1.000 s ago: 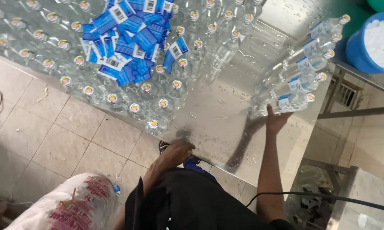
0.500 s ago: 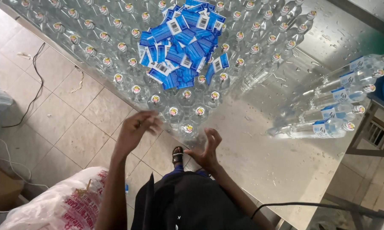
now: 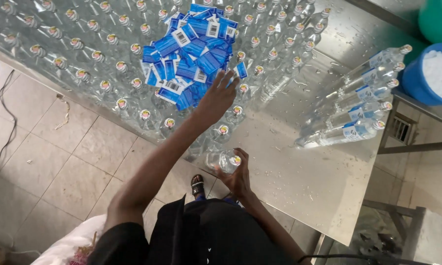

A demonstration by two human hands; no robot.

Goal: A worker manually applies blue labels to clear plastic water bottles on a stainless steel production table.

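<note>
My right hand [image 3: 238,177] grips a clear plastic bottle [image 3: 223,160] with a capped top, held tilted over the near edge of the steel table [image 3: 304,181]. My left hand [image 3: 217,98] reaches out with fingers spread over the pile of blue labels [image 3: 191,54] that lies on top of several upright unlabelled bottles [image 3: 83,59]. It touches the right edge of the pile; I cannot tell whether it holds a label.
Several labelled bottles [image 3: 358,110] lie on their sides at the table's right end. A blue tub of white caps [image 3: 434,73] stands beyond them. A white printed sack [image 3: 69,248] sits by my legs. A cable [image 3: 5,122] runs across the tiled floor.
My left hand has moved from the near bottles up to the label pile. My right hand has closed on a bottle and pulled it to the table edge.
</note>
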